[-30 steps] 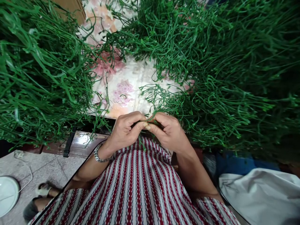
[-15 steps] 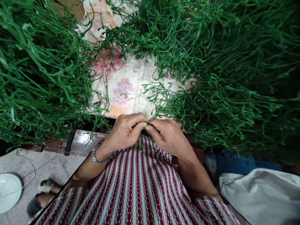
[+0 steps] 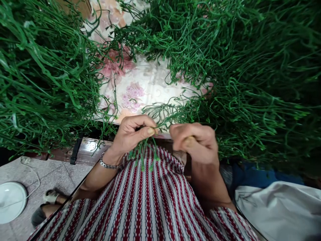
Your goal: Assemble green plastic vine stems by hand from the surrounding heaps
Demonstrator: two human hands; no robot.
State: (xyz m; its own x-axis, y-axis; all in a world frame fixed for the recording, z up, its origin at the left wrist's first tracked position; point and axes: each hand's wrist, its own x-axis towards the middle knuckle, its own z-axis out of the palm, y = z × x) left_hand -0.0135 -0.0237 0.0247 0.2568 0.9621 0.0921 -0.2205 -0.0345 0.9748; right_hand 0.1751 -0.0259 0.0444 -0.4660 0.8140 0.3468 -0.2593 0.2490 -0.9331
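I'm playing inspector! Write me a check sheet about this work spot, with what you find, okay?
Surface: flowered cloth, partly covered by greenery.
Job's things: green stems dangling below the left hand; left heap; right heap.
Clutter: short green bit on the cloth.
Hands: left pinches the stems; right hand apart, curled closed, blurred; contents unclear.
Cables: thin pale cord on the floor.
Surroundings: white round object, lower left; pale sheet, lower right.

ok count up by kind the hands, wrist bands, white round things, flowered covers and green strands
Hands: 2, left hand and right hand
Wrist band: 1
White round thing: 1
Flowered cover: 1
Total: 5, without the green strands, too tangled to count
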